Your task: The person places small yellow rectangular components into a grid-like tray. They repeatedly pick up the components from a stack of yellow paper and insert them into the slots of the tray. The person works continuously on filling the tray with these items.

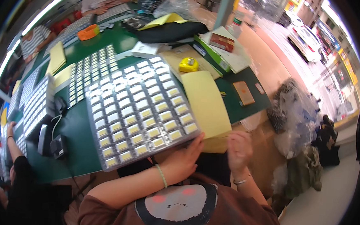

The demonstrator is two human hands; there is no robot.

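A large clear plastic tray [140, 114] lies tilted before me, its rows of pockets holding small pale rectangular pieces with yellow centres. My left hand [183, 158] rests against the tray's near right corner, fingers stretched out. To its right, my right hand [239, 151] is raised, fingers curled and slightly blurred. Whatever its fingertips may hold is too small to make out. A yellow paper sheet [205, 103] lies along the tray's right side, its near edge close to my right fingertips.
Another filled tray [92, 72] and stacked trays [40, 104] stand left on the green table [77, 147]. A black power adapter [58, 146] sits nearby. Beyond are a yellow tape measure [188, 65], an orange tape roll [88, 32] and a green box [212, 52]. Co-workers sit left and far.
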